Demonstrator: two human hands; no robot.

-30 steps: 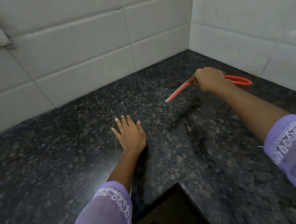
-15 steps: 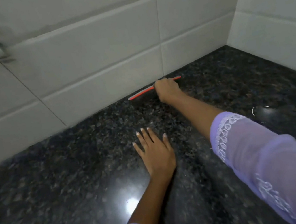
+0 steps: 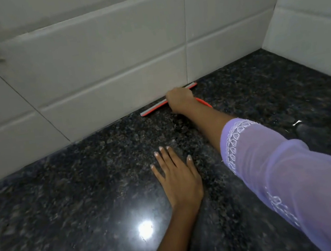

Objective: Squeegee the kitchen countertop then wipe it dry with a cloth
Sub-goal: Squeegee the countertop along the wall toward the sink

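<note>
Little has moved: the squeegee [image 3: 153,108] is kept gripped by the right hand [image 3: 180,99] against the wall tiles [image 3: 109,69], the left hand [image 3: 178,179] laid flat on the countertop [image 3: 64,205]. Squeegeeing is judged underway; no cloth is seen.

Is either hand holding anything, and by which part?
The right hand grips the red squeegee by its handle, blade against the wall's foot. The left hand holds nothing, resting flat on the countertop.

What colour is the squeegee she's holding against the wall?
Orange-red with a grey blade edge, seen in the head view: the squeegee gripped by the right hand.
</note>
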